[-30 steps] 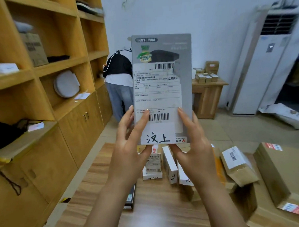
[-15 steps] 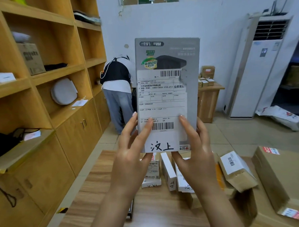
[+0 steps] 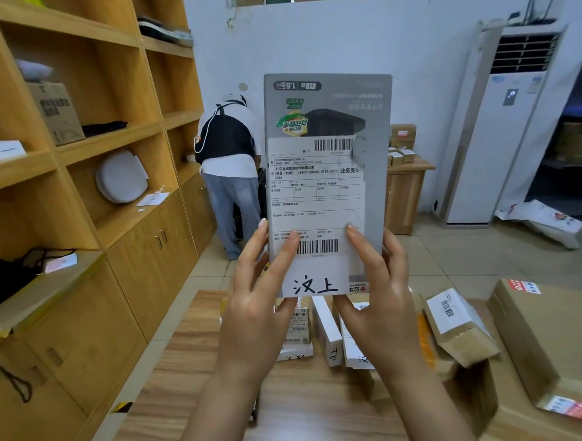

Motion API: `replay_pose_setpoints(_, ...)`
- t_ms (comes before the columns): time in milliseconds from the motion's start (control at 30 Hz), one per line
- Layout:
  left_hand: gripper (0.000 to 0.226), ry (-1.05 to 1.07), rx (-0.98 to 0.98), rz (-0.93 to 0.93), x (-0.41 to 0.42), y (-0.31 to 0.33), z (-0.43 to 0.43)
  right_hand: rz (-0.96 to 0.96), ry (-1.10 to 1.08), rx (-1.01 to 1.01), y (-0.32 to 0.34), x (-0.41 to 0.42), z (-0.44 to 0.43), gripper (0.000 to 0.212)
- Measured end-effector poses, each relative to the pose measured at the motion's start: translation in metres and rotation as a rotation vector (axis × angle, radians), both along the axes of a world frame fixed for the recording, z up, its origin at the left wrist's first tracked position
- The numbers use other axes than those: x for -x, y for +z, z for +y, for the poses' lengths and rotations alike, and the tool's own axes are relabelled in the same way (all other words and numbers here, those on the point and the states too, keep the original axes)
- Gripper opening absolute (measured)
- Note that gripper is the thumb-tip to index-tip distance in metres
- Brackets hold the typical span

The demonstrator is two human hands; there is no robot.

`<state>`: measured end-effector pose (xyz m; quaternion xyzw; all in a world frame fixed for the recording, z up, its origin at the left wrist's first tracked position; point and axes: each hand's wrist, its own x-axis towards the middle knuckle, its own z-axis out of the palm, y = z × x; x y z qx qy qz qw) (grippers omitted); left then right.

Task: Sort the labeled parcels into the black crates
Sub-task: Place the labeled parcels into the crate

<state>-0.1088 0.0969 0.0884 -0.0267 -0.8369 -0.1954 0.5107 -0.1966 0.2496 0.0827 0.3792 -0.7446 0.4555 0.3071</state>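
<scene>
A flat grey parcel (image 3: pixel 327 172) stands upright in front of me, held up at chest height. Its white shipping label with barcodes and handwritten black characters faces me. My left hand (image 3: pixel 257 308) grips its lower left edge, thumb on the label. My right hand (image 3: pixel 380 303) grips the lower right edge the same way. Below, several small labeled white boxes (image 3: pixel 328 335) lie on the wooden table (image 3: pixel 189 374). No black crate shows in view.
Brown cardboard parcels (image 3: pixel 461 323) and a big carton (image 3: pixel 548 342) crowd the table's right side. Wooden shelving (image 3: pixel 80 163) lines the left wall. A person (image 3: pixel 228 163) stands bent over at the back. A white floor air conditioner (image 3: pixel 499 128) stands at the right.
The grey parcel, in both hands, has shifted slightly to the right and the view has tilted up a little. The grip is unchanged.
</scene>
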Motion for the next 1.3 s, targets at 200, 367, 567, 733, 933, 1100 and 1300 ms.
replay_pose_setpoints(200, 0.099, 0.003, 0.007, -0.016, -0.003, -0.003, 0.001, -0.01, 0.02, 0.017, -0.004, -0.001, 0.0, 0.099)
replay_pose_setpoints(367, 0.098, 0.001, 0.006, -0.017, -0.005, -0.005, 0.002, -0.011, 0.016, 0.025, -0.005, -0.003, 0.001, 0.098)
replay_pose_setpoints(567, 0.095, -0.001, 0.001, -0.021, -0.007, -0.005, 0.005, -0.034, 0.022, -0.009, -0.003, -0.005, 0.005, 0.098)
replay_pose_setpoints(733, 0.091, 0.01, -0.055, -0.116, -0.008, -0.01, 0.006, -0.096, 0.052, -0.134, -0.001, 0.0, 0.015, 0.094)
replay_pose_setpoints(933, 0.081, 0.014, -0.114, -0.244, -0.012, -0.018, 0.005, -0.217, 0.143, -0.221, -0.008, 0.004, 0.023, 0.082)
replay_pose_setpoints(1100, 0.078, 0.019, -0.236, -0.397, -0.032, -0.029, -0.007, -0.315, 0.246, -0.281, -0.02, -0.001, 0.007, 0.077)
replay_pose_setpoints(1300, 0.078, 0.135, -0.394, -0.476, -0.08, -0.042, -0.031, -0.345, 0.37, -0.368, -0.037, -0.03, -0.037, 0.077)
